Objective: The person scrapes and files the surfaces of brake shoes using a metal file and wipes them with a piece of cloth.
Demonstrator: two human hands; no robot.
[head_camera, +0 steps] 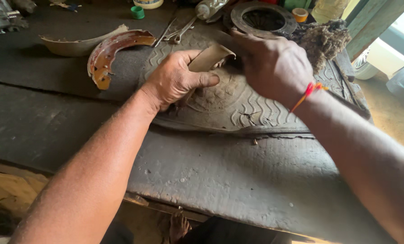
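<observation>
A dark, worn bench [238,180] fills the view, and on its far half lies a ribbed rubber mat [251,108] with wavy grooves. On the mat the person holds a curved tan strip [209,58], which looks like a brake lining, at the middle of the scene. The left hand [177,80] rests on the mat with its fingers curled around the strip's near end and the thumb stretched flat beside it. The right hand [272,63] comes over from the right, knuckles up, fingers bent down onto the strip's far end; its fingertips are hidden, so whether it pinches or only presses cannot be told. A red thread [308,92] circles that wrist. To the left lie a rusty brake shoe [111,49] and a pale curved shoe [75,44] just behind it. Far off sit a round metal plate [263,19], a wad of rag waste [321,40], two spanners [177,30] and a small green cap [137,12]. The step seems to be flexing or shaping the strip between both hands; the next move likely needs a firm two-handed grip so the curve does not spring back.
</observation>
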